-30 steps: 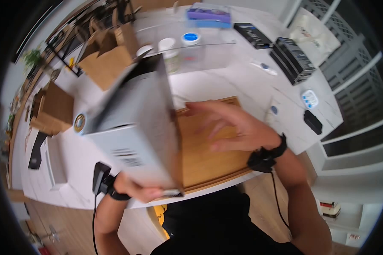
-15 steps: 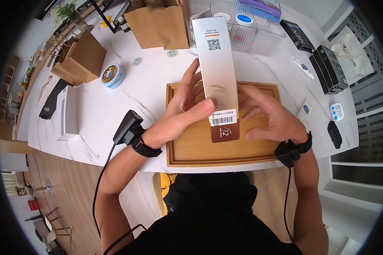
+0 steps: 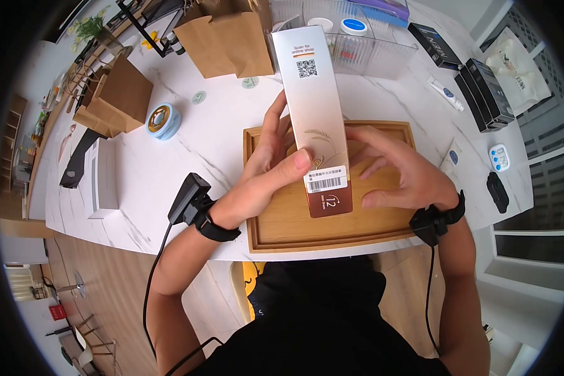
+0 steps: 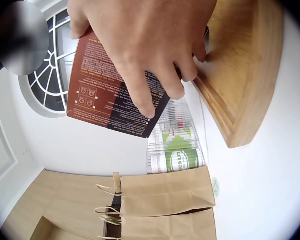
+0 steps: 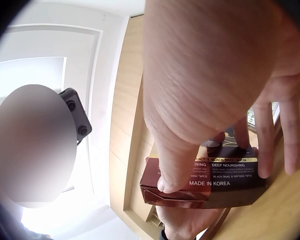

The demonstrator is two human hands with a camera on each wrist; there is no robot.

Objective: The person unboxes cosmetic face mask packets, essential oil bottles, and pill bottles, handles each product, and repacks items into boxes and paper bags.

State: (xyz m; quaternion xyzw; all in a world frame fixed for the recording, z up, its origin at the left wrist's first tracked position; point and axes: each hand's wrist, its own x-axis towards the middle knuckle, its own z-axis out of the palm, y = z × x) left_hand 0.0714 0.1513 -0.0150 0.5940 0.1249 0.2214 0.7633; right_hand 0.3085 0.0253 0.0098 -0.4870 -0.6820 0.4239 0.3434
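A tall box, white fading to brown, is held over the wooden tray, its narrow side with a QR code and barcode label towards the head camera. My left hand grips it from the left, thumb on the narrow side; in the left wrist view the fingers of that hand spread over its printed brown and black face. My right hand is at the box's right, fingers extended and parted, thumb apart. In the right wrist view "MADE IN KOREA" shows on the box; right-hand contact is unclear.
Paper bags and a clear organizer with white tubs stand behind. At left are a round blue container and a white box. Black boxes, tubes and a small timer lie at right.
Since the earliest frame, the box has swung from the left to over the tray, and my left hand holds it higher. Over the last half second both hands and the box have barely moved.
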